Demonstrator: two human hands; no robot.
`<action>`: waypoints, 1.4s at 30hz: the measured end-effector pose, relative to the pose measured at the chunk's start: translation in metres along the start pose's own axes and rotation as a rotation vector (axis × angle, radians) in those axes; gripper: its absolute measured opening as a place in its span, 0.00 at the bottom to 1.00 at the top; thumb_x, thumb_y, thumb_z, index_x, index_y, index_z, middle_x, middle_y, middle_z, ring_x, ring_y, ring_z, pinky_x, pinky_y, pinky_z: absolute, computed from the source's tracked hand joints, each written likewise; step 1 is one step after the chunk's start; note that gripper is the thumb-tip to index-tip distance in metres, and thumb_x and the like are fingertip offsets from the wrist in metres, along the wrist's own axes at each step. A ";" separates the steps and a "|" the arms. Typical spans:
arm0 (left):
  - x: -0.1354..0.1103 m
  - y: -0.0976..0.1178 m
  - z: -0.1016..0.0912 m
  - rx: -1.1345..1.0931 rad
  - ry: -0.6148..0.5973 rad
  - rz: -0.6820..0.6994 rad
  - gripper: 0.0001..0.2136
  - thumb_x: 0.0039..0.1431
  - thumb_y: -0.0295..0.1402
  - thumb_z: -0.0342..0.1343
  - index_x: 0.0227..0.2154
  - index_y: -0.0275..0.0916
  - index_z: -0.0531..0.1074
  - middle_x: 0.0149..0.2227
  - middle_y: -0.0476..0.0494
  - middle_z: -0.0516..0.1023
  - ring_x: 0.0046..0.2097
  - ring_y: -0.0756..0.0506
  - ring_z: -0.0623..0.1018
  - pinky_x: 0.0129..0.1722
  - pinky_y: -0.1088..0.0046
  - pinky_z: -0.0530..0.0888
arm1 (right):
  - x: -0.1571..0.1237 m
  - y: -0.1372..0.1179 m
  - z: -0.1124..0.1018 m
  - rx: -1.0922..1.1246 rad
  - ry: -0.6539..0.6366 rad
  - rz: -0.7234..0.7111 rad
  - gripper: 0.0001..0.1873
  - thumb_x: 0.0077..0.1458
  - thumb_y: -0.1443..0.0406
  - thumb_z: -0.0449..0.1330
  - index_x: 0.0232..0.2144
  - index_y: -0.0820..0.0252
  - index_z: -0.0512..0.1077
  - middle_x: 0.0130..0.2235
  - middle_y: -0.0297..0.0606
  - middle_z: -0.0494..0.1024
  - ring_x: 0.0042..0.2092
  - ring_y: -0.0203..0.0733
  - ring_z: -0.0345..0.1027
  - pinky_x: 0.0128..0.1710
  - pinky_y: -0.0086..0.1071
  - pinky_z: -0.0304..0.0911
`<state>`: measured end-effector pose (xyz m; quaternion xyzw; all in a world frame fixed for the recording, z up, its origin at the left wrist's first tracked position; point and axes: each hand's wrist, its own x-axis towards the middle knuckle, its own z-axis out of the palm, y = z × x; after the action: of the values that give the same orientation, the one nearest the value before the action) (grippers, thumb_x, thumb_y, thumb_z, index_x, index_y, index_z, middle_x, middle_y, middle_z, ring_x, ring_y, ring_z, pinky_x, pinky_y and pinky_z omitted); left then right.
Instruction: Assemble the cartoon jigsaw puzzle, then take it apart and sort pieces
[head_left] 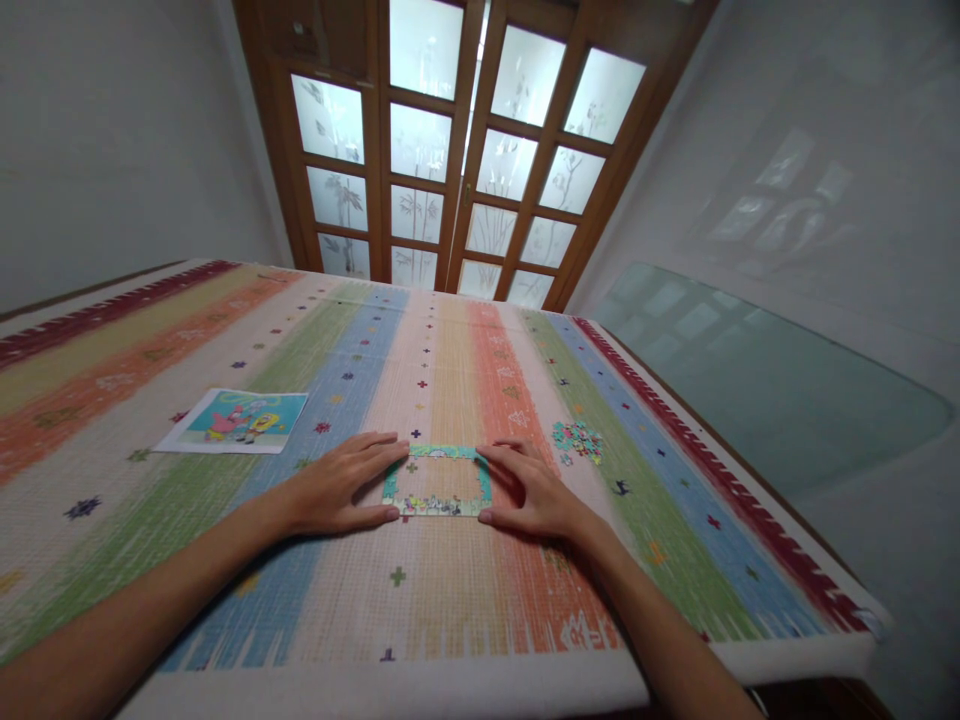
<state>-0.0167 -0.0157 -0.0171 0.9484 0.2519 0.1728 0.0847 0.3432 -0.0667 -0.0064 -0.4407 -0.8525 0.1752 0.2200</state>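
A rectangular frame of joined jigsaw puzzle pieces [442, 507] lies flat on the striped tablecloth, and cloth shows through its middle. My left hand [341, 485] curves around the left side, thumb at the near corner and fingertips at the far corner. On the opposite side my right hand [536, 487] does the same, its thumb and fingers touching the right corners. Both hands press on the border between them. To the right sits a small heap of loose puzzle pieces [577, 440]. A printed cartoon picture [240, 422] rests on the cloth at the left.
The table wears a cloth with coloured stripes [450, 600]. Its near edge runs just in front of me. Behind the table stand wooden doors with frosted panes [420, 130]. Pale walls rise on both sides, and a greenish glass-like panel [750, 350] is at the right.
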 end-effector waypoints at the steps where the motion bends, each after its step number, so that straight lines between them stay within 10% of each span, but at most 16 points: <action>1: 0.000 0.000 0.000 -0.001 0.000 0.000 0.33 0.67 0.51 0.57 0.69 0.43 0.57 0.67 0.33 0.67 0.68 0.31 0.67 0.65 0.46 0.67 | 0.000 0.000 0.000 0.000 0.003 0.004 0.43 0.51 0.52 0.72 0.66 0.57 0.66 0.61 0.52 0.72 0.65 0.61 0.59 0.64 0.59 0.60; 14: 0.002 0.002 -0.001 -0.001 0.035 0.026 0.33 0.67 0.51 0.58 0.69 0.45 0.57 0.65 0.35 0.69 0.66 0.31 0.68 0.65 0.47 0.68 | 0.002 -0.003 0.000 0.038 0.018 -0.023 0.42 0.50 0.52 0.73 0.64 0.55 0.67 0.60 0.49 0.73 0.63 0.59 0.61 0.62 0.56 0.60; 18: 0.003 0.002 -0.002 0.008 0.027 0.020 0.34 0.67 0.52 0.57 0.70 0.45 0.56 0.67 0.35 0.67 0.67 0.31 0.68 0.66 0.47 0.67 | 0.002 0.001 -0.008 -0.063 0.117 0.025 0.25 0.56 0.55 0.70 0.54 0.54 0.75 0.52 0.46 0.79 0.54 0.54 0.69 0.57 0.51 0.61; 21: 0.003 0.002 -0.002 0.013 0.015 0.017 0.35 0.67 0.52 0.57 0.70 0.45 0.55 0.68 0.35 0.66 0.67 0.31 0.67 0.66 0.48 0.66 | -0.001 0.011 -0.021 -0.252 0.195 0.108 0.08 0.59 0.59 0.65 0.38 0.56 0.79 0.41 0.43 0.81 0.46 0.50 0.72 0.51 0.47 0.60; 28: 0.003 -0.001 0.002 0.029 0.032 0.041 0.36 0.67 0.53 0.57 0.71 0.44 0.53 0.67 0.34 0.67 0.66 0.31 0.69 0.66 0.48 0.66 | -0.019 0.036 -0.050 -0.498 0.295 0.527 0.10 0.54 0.59 0.65 0.27 0.58 0.74 0.27 0.39 0.77 0.30 0.45 0.68 0.32 0.35 0.52; 42: 0.003 -0.004 0.000 0.003 0.032 0.069 0.36 0.66 0.52 0.58 0.71 0.47 0.53 0.67 0.36 0.67 0.65 0.32 0.70 0.66 0.50 0.65 | -0.025 0.066 -0.051 -0.109 0.160 0.623 0.07 0.49 0.67 0.64 0.22 0.58 0.70 0.25 0.37 0.75 0.29 0.42 0.68 0.30 0.33 0.59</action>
<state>-0.0161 -0.0107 -0.0178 0.9538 0.2206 0.1903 0.0733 0.4275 -0.0462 -0.0019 -0.7040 -0.6646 0.1529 0.1982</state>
